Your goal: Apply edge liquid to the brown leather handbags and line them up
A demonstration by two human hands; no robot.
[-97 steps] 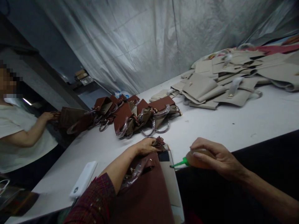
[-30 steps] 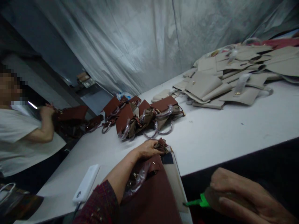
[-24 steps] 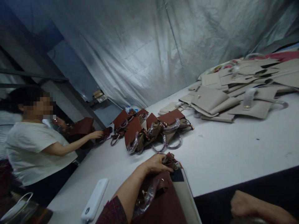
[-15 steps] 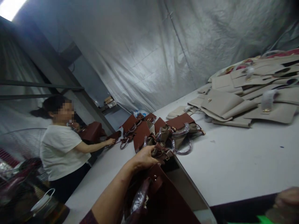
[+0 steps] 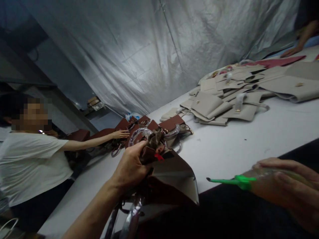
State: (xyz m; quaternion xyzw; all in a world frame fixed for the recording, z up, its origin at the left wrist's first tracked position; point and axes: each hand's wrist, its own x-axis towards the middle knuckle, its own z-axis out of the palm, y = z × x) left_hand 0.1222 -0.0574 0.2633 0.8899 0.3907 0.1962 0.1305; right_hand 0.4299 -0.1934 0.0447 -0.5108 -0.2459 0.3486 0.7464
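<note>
We are holding a brown bag in our left hand, the fingers closing around its bunched upper end, just beside a small red tag. Our right hand is wrapping around a squeeze bottle of amber liquid, and its green nozzle is pointing left, toward the bag.

The relation we are watching is the one between nozzle and bag. The bottle's long axis is running nearly level across the view, while the bag's pale panel is slanting from our left grip down to a free corner at the lower right. The dark nozzle tip is sitting just to the right of the panel's edge, a little above that corner; we are seeing a narrow strip of white counter between them, so they are apart, though we cannot tell how they compare in depth. The right hand is thus nearer to the free corner, the left to the bunched end. A plastic-wrapped handle is hanging below our left hand, and more brown bags are lying just beyond it on the counter.
</note>
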